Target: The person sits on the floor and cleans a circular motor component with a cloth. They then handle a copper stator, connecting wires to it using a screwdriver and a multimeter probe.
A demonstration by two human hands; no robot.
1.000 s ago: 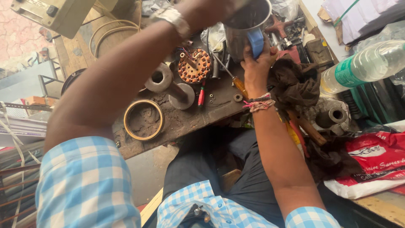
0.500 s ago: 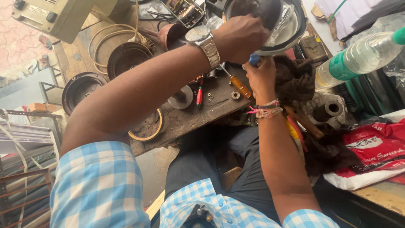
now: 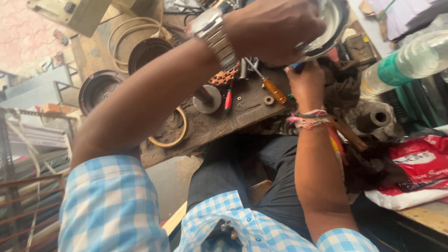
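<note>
Round metal housing [image 3: 333, 23], held above the far edge of our cluttered workbench [image 3: 252, 109]: our left hand [image 3: 275, 28] clenches its rim, our right hand [image 3: 308, 81] grips beneath, and a slip could drop it onto the orange-handled screwdriver [image 3: 273, 90].

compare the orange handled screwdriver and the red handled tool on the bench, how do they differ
The orange handled screwdriver has a thick amber handle and a bare metal shaft in full view; the red handled tool is slimmer, and its upper end is hidden by the left forearm. The screwdriver lies slanted across the wooden bench, while the red tool lies nearly straight up and down in the picture. Both rest loose on the bench, untouched by either hand.
</note>
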